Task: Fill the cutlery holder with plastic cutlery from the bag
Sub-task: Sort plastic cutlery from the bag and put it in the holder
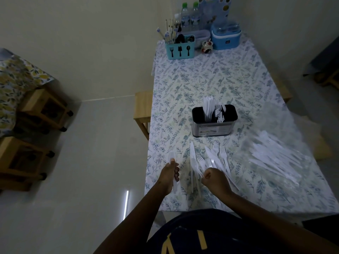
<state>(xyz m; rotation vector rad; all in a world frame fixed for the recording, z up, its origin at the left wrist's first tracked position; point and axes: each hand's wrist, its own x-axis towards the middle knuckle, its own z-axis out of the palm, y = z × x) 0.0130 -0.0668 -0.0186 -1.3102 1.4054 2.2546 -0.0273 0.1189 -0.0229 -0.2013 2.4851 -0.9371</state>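
Covering the table, a floral cloth (211, 79) meets pale walls (82, 43).

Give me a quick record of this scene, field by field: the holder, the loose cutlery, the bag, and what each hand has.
holder: black and steel cutlery holder, upright mid-table, white knives and forks standing in it
loose cutlery: forks and knives spread on the tablecloth in front of the holder
bag: clear bag of cutlery, lying right of the pile
left hand: gripping a white plastic piece
right hand: closed on pieces from the pile
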